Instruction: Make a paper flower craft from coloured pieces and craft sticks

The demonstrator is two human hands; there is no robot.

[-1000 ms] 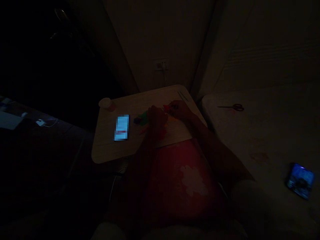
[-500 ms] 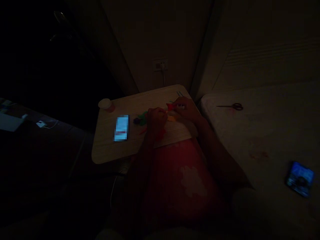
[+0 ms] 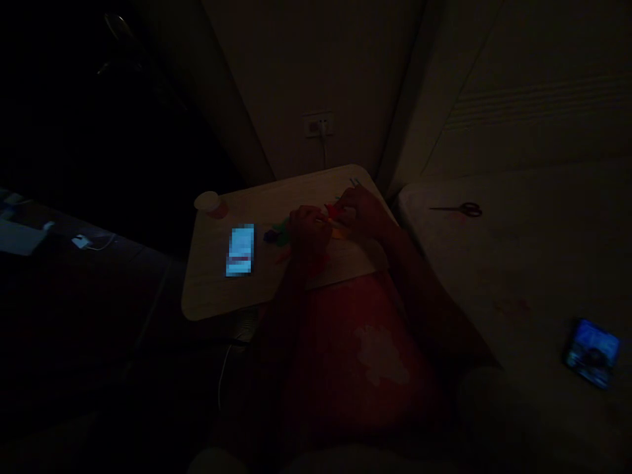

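Note:
In very dim light both hands are close together over a small wood-topped table (image 3: 207, 296). My right hand (image 3: 363, 209) is closed, pinching a small bright red piece (image 3: 334, 211) whose material I cannot make out. Just left of it, my left hand (image 3: 309, 227) has its fingers curled; a bit of something pale yellowish shows at them, too dark to name. Beside my left hand lie a green piece (image 3: 282, 234) and a dark purplish lump (image 3: 270, 236). An orange piece (image 3: 340, 232) rests below the right hand, and a red piece (image 3: 282, 255) lies near my left wrist.
A paper cup (image 3: 211, 205) stands at the table's back left, with a lit phone (image 3: 240, 250) in front of it. Thin light sticks (image 3: 355, 182) lie at the far right corner. Scissors (image 3: 461, 209) and another phone (image 3: 592, 353) lie on the pale surface to the right.
My left hand has turned slightly, its fingers now more curled near the red piece. The right hand stays close by with the red piece, shifted slightly. The view has moved a little.

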